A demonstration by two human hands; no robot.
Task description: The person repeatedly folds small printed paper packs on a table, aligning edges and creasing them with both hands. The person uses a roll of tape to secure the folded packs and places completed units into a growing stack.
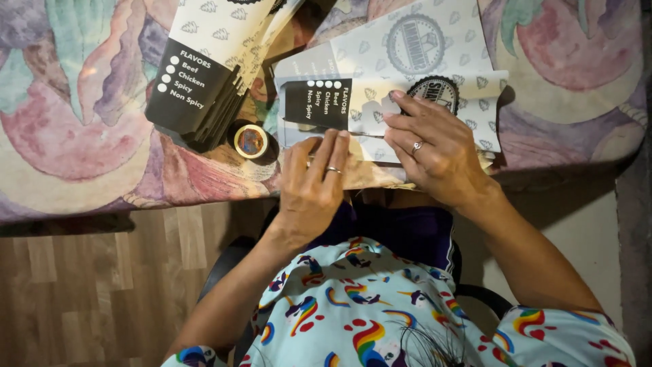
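Here a flat white paper bag (407,75), patterned with small grey shapes and carrying a black panel and round black seals, lies on the table near its front edge, at about one o'clock from the view's centre. The left hand (314,187) rests flat on the bag's lower left part, at roughly seven o'clock from the bag's middle, fingers straight and close together, pressing down rather than gripping; a ring sits on one finger. The right hand (435,149) lies palm-down on the bag's lower right part, at about five o'clock, fingers spread slightly, fingertips touching the paper beside a round seal; it also wears a ring. Neither hand is closed around anything.

At nine o'clock from the bag sits a small roll of tape (250,141), just beside the left fingertips. At ten o'clock lies a stack of similar bags (204,68). All rest on a tablecloth (75,102) with pink, purple and green shapes.
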